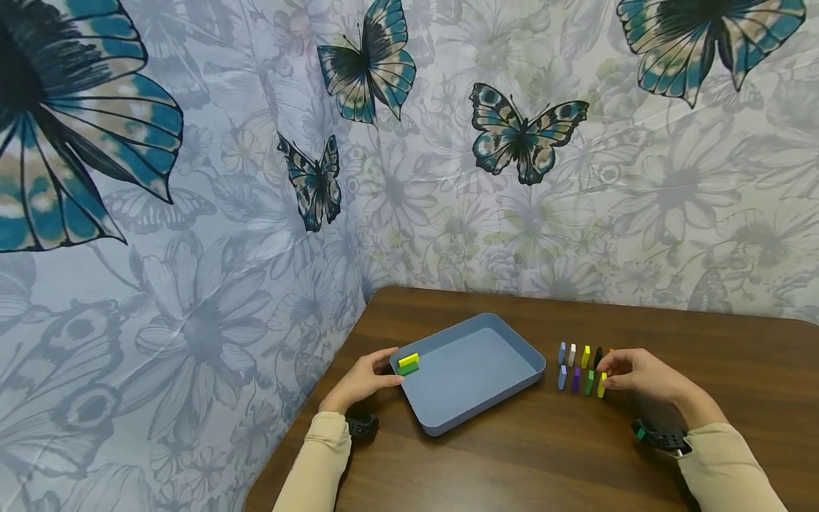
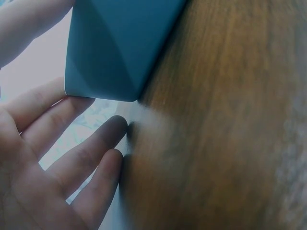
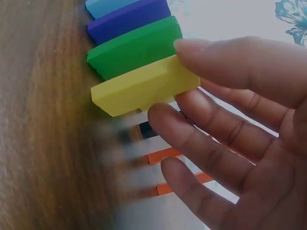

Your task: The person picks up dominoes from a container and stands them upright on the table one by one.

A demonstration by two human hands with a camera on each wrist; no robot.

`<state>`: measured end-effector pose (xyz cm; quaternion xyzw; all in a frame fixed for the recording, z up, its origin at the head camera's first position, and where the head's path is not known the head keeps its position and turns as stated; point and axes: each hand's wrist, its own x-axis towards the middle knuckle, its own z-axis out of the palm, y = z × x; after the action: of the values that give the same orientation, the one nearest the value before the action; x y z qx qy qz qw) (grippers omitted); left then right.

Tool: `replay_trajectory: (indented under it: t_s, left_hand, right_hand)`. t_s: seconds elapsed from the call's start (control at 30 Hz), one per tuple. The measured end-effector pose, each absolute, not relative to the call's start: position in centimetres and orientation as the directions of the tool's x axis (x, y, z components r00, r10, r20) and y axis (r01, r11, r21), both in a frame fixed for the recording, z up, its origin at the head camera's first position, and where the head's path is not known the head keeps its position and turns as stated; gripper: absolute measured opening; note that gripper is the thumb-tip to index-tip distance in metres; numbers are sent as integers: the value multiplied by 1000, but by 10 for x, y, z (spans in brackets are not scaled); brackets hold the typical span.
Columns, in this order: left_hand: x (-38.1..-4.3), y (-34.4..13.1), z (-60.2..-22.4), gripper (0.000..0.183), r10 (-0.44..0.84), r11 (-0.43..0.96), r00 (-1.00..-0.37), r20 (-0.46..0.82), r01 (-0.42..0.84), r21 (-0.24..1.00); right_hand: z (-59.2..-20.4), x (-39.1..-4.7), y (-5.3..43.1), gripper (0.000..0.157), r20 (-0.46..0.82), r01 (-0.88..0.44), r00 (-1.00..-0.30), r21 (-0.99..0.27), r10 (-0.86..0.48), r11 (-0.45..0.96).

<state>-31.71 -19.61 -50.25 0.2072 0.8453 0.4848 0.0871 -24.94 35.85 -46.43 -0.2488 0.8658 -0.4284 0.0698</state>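
Note:
A blue-grey tray (image 1: 473,370) lies on the table. My left hand (image 1: 361,384) holds its left corner, thumb on the near side and fingers on the far side; the left wrist view shows fingertips against the tray wall (image 2: 110,52). A yellow block (image 1: 408,360) and a green block (image 1: 408,370) are at that corner inside the tray. My right hand (image 1: 646,377) pinches the end of a yellow domino-like block (image 3: 139,88) between thumb and fingers. That block stands at the right end of the front row, beside a green block (image 3: 136,48) and a purple block (image 3: 129,21).
The back row holds a light blue block (image 1: 561,353), a white block (image 1: 572,354), a yellow block (image 1: 585,356) and a black block (image 1: 598,357); orange blocks (image 3: 165,155) are partly hidden behind my right hand. A butterfly-patterned cloth (image 1: 435,235) hangs behind the wooden table (image 1: 499,462).

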Motion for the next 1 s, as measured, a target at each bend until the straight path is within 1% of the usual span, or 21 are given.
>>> replay_trajectory:
  t_s: [0.27, 0.5, 0.6, 0.77, 1.0]
  left_hand:
    - [-317, -192, -503, 69, 426, 443, -904, 46, 252, 860]
    - [-320, -191, -503, 70, 427, 456, -903, 43, 256, 852]
    - [-321, -190, -502, 71, 427, 462, -903, 40, 256, 849]
    - [-322, -190, -503, 72, 426, 466, -904, 37, 254, 847]
    - [-323, -192, -504, 72, 432, 469, -901, 41, 263, 844]
  right_hand:
    - [-456, -250, 360, 22, 102, -371, -880, -757, -463, 538]
    - [-439, -249, 353, 29, 97, -302, -933, -733, -345, 610]
    - [-432, -248, 345, 27, 117, -296, -944, -711, -308, 638]
    - [-422, -247, 331, 25, 165, -349, -926, -717, -339, 604]
    - [-413, -251, 308, 23, 174, -376, -903, -761, -392, 528]
